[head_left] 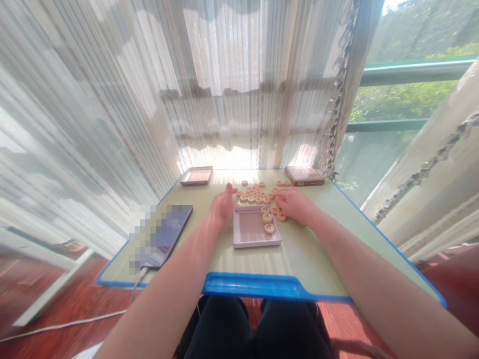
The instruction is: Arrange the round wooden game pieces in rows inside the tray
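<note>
Round wooden Chinese chess pieces [255, 194] with red characters lie bunched together in the middle of the table. At the left edge of the bunch stands my left hand [222, 204], turned on its side with the thumb raised and nothing visible in it. From the right, my right hand [294, 202] reaches over the pieces with its fingers stretched out; the fingertips are at or touching pieces on that side. Just in front of the bunch sits a shallow box tray [236, 244]. Inside, along its right wall, are several dark-lettered pieces [267, 218]. A red-lettered piece [281, 216] lies beside the tray, below my right hand.
A dark tablet [168, 237] with a cable lies at the left of the blue-edged table [318, 269]. At the back stand an open box lid [196, 175] on the left and a flat box [304, 175] on the right. Sheer curtains [232, 114] hang behind.
</note>
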`<state>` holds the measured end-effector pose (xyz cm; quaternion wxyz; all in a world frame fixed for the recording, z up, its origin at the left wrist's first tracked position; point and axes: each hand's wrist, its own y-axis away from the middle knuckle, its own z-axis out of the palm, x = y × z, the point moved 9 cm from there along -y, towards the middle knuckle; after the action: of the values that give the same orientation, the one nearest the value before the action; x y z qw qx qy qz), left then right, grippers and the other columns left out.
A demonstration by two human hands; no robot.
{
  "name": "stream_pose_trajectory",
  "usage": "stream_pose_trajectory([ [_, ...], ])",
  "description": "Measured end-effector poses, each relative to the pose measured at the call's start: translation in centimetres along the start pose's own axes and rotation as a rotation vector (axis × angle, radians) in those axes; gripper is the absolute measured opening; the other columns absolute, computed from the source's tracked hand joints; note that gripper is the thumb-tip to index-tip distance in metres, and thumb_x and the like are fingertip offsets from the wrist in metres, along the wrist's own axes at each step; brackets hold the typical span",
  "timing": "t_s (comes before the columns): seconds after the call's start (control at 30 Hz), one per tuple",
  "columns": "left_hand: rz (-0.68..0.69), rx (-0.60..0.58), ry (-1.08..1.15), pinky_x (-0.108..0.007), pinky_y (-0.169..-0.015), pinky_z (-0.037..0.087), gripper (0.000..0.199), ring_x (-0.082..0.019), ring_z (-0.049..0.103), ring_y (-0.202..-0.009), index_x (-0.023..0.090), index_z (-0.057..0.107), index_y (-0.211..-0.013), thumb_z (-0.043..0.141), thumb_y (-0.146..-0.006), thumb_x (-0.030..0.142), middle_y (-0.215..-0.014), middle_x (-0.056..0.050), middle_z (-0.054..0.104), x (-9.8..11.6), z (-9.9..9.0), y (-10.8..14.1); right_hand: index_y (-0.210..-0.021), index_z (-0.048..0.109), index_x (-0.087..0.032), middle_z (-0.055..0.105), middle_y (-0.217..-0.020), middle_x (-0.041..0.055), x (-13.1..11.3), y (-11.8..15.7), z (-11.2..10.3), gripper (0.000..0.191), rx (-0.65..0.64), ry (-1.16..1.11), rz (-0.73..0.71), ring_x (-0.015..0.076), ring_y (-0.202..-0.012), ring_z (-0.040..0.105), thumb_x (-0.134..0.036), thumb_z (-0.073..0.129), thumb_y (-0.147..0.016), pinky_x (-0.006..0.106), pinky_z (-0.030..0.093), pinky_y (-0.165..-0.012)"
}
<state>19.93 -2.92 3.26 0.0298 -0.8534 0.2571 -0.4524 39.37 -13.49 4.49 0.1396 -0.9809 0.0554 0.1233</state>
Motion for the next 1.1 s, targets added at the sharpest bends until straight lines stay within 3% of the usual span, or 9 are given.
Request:
stream_pose_trajectory([
  [0.23,-0.008,-0.104,0.013,-0.037,-0.11,0.036,0.092,-0.026,0.055,-0.123,0.017,0.075,-0.101,0.002,-0.087,0.07,-0.118,-0.008,0.069,0.4,0.9,0.4,-0.115,0.068,-0.017,0.061,-0.132,0.0089,1.8,-0.2,-1.6,0.043,0.059,0.05,0.144,0.0213,-0.122,0.053,-0.006,0.043,-0.082,0.031,0.037,-0.106],
  [0.37,0.003,-0.096,-0.013,-0.039,-0.109,0.037,0.091,-0.027,0.057,-0.12,0.019,0.076,-0.098,0.002,-0.087,0.07,-0.115,-0.007,0.071,0.6,0.8,0.5,-0.109,0.071,-0.016,0.068,-0.118,0.0107,4.4,0.0,-1.0,0.036,-0.045,0.064,0.316,0.026,-0.108,0.062,-0.014,0.048,-0.082,0.033,0.046,-0.092],
  [0.57,0.044,-0.117,-0.022,-0.036,-0.107,0.039,0.084,-0.025,0.061,-0.114,0.018,0.076,-0.091,0.011,-0.088,0.071,-0.108,-0.008,0.073,1.1,1.1,0.6,-0.111,0.069,-0.017,0.07,-0.115,0.0088,5.8,0.3,-1.1,0.039,-0.071,-0.001,0.386,0.0242,-0.105,0.063,-0.014,0.05,-0.077,0.029,0.047,-0.082],
  [0.7,0.053,-0.147,-0.032,-0.035,-0.108,0.039,0.081,-0.024,0.062,-0.114,0.017,0.076,-0.089,0.014,-0.089,0.068,-0.107,-0.009,0.073,1.0,1.4,0.5,-0.11,0.069,-0.019,0.07,-0.114,0.0077,5.4,0.9,-2.2,0.042,-0.088,0.026,0.388,0.0229,-0.102,0.063,-0.013,0.048,-0.075,0.028,0.046,-0.079],
  [0.83,0.078,-0.152,-0.076,-0.036,-0.108,0.039,0.075,-0.025,0.062,-0.112,0.018,0.077,-0.089,0.018,-0.09,0.065,-0.105,-0.008,0.074,1.1,1.5,0.4,-0.091,0.072,-0.022,0.073,-0.098,0.0052,3.6,1.6,-3.2,0.027,-0.162,0.07,0.336,0.022,-0.087,0.065,-0.021,0.055,-0.071,0.027,0.045,-0.068],
  [0.97,0.072,-0.145,-0.076,-0.035,-0.107,0.039,0.074,-0.024,0.062,-0.113,0.019,0.077,-0.088,0.016,-0.092,0.063,-0.106,-0.007,0.074,1.1,1.5,0.4,-0.084,0.072,-0.023,0.072,-0.085,0.0022,1.3,2.1,-3.3,0.02,-0.235,0.046,0.241,0.0193,-0.078,0.064,-0.024,0.059,-0.07,0.026,0.042,-0.061],
  [1.1,0.056,-0.148,-0.065,-0.036,-0.107,0.04,0.075,-0.024,0.062,-0.113,0.019,0.076,-0.088,0.016,-0.092,0.063,-0.108,-0.008,0.073,1.1,1.5,0.5,-0.079,0.073,-0.024,0.072,-0.08,0.0001,0.4,2.3,-2.1,0.016,-0.325,0.032,0.191,0.0169,-0.071,0.062,-0.021,0.061,-0.067,0.025,0.04,-0.057],
])
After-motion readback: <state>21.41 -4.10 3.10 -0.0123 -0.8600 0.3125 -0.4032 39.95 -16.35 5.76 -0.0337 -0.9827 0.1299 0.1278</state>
